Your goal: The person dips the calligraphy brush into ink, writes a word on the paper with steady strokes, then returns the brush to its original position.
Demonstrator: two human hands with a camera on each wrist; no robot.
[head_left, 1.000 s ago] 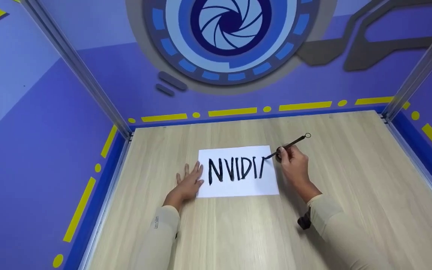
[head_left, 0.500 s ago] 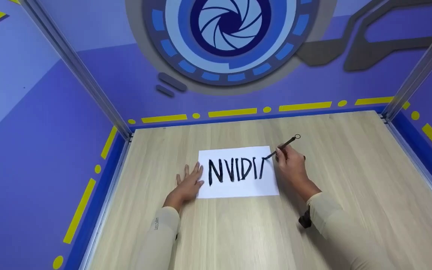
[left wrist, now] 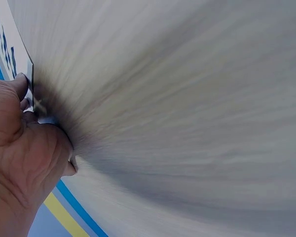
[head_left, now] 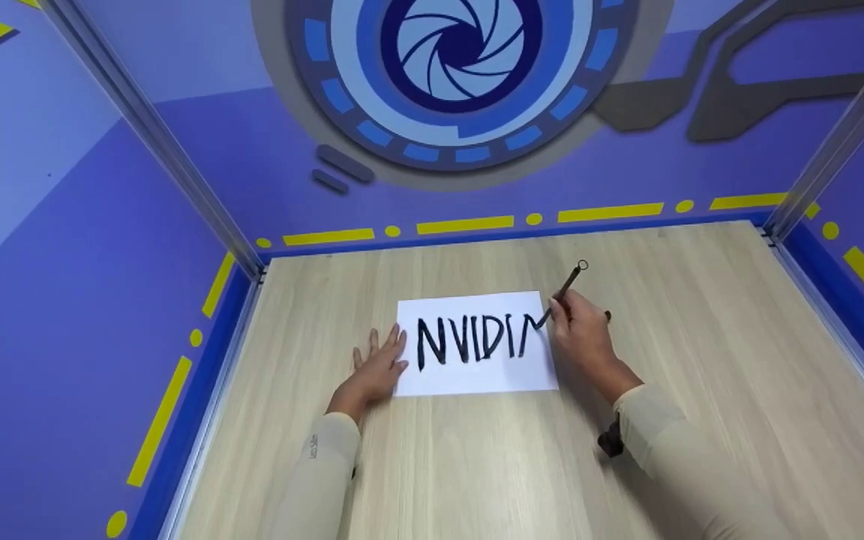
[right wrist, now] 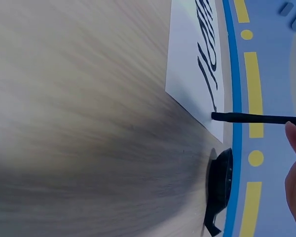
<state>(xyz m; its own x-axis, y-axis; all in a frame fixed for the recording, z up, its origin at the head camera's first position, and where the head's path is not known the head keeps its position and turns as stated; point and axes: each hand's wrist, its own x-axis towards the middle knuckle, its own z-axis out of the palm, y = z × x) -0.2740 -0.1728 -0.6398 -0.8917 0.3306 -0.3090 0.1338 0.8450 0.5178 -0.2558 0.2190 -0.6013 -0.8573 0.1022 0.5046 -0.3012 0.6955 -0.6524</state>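
Observation:
A white sheet of paper [head_left: 477,379] lies on the table with black brush letters reading "NVIDI" and a further angular stroke [head_left: 528,330]. My left hand [head_left: 379,369] rests on the sheet's left edge with its fingers spread; the left wrist view shows this hand [left wrist: 24,143] from the thumb side. My right hand [head_left: 583,330] pinches a dark, slim ink brush [head_left: 568,283] with a loop at its top end. The brush tip touches the paper near its right edge. In the right wrist view, the brush [right wrist: 261,118] crosses above a small black dish [right wrist: 221,180].
The black dish sits on the wooden table [head_left: 477,465] just right of the paper, mostly hidden behind my right hand in the head view. Blue printed walls [head_left: 199,165] with metal corner posts [head_left: 154,135] enclose the table at the back and sides.
The brush tip has moved down and to the right, leaving a new slanting black stroke. My right hand shifted slightly left, and the brush stands steeper. My left hand has stayed put.

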